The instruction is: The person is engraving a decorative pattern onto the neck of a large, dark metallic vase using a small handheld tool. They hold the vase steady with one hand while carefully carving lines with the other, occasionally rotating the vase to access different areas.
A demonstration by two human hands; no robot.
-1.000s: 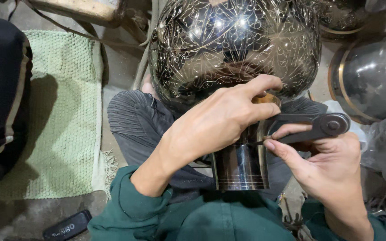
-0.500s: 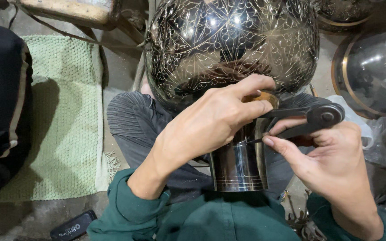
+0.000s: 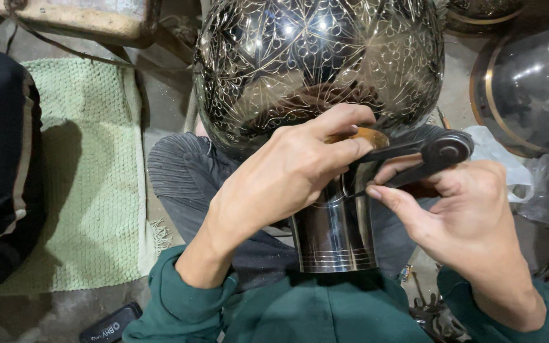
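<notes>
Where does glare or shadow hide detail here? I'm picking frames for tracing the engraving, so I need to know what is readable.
Head view: bright glare spots sit near the top of the engraved metal vase, washing out lines there; the left hand shades the vase's lower body, and its dark reflection shows there; the smooth neck carries streaky reflections; the right hand and the hinged metal tool look sharp; the picture's corners are dim.

The only camera is sitting on the person's head, looking steeply down, very near the hands, probably above the lap.
</notes>
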